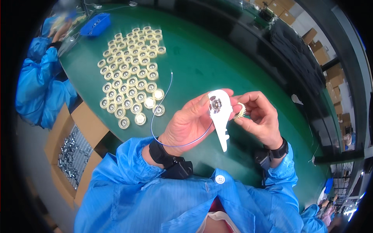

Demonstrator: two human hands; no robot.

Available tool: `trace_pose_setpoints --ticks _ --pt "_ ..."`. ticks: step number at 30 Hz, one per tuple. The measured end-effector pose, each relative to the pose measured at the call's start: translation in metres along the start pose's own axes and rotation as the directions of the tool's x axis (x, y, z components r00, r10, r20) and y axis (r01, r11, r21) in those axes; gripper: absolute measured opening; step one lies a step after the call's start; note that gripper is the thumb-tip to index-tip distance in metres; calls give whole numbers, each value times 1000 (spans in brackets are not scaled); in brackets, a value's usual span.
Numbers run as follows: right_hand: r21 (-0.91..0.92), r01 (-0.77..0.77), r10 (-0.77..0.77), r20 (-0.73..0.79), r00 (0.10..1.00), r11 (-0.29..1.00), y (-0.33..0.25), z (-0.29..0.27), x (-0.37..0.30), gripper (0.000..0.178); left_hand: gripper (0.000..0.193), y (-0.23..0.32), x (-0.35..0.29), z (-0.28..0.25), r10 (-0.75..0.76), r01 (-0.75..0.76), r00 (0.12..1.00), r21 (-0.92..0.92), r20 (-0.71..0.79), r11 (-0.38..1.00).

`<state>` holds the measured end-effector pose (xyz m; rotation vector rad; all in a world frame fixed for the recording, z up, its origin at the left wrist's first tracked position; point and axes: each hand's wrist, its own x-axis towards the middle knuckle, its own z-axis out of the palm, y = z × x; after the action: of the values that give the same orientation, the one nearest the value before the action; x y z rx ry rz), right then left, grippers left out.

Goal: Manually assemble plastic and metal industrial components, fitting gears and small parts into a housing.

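The left hand (188, 122) holds a white part (221, 124), long axis tapering toward the blue coat (155, 202); the right hand (262, 118) pinches a cream gear (241, 111).

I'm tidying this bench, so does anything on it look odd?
Three cream gears at the cluster's near end show plain pale faces, unlike the surrounding gears, whose dark metal centres show; they may be flipped over.
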<state>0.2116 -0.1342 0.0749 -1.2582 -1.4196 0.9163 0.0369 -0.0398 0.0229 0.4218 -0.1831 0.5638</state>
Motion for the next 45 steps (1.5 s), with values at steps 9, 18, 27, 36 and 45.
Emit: trace_pose_setpoints --ticks 9,18,27,36,45 --pt "10 213 -212 -57 976 977 1 -1 -10 47 43 -13 -1 1 -24 35 994 105 -105 994" --pt "-146 204 -216 -71 974 968 14 3 -3 36 44 -13 -3 -6 -107 139 985 256 -133 957" --pt "-324 268 -318 -112 942 907 18 10 -8 36 32 -14 -6 -3 -46 102 984 336 -171 936" --pt "-592 465 -538 61 841 659 11 17 -6 38 34 -4 -8 -4 -163 200 977 326 -136 924" --pt "-98 -8 1 -69 998 995 26 31 -17 86 39 -15 2 0 45 8 986 318 -159 948"
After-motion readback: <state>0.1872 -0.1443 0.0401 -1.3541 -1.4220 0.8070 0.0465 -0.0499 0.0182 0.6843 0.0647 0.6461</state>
